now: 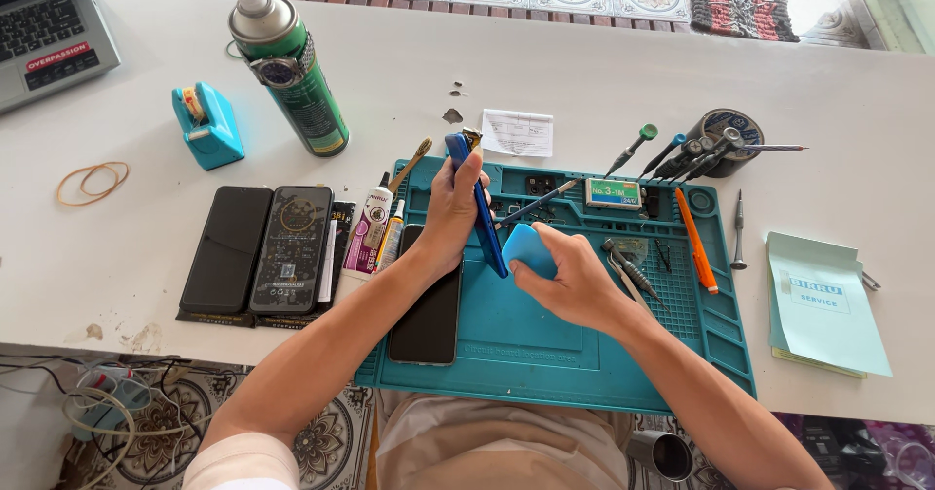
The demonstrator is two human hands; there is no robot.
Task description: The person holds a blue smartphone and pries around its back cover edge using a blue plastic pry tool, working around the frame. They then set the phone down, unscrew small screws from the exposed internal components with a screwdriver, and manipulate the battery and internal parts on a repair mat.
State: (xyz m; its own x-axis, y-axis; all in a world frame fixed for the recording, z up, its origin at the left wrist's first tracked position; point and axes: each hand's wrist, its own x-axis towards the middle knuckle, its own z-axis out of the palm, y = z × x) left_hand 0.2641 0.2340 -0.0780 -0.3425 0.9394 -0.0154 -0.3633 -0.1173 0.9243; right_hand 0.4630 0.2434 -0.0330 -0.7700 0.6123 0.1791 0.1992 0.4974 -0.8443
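At frame centre, the left hand (pixel 450 212) wraps closed around an upright blue slim phone (pixel 484 219) — the right hand (pixel 575 281) pinches a light-blue triangular plastic pick (pixel 527 248) against its edge.

A matt teal rubbery mat (pixel 545 354) lies on the smooth white tabletop (pixel 604 81); upper left, a glossy green metal spray can (pixel 297 81); centre, a glossy black glass phone (pixel 429 310).
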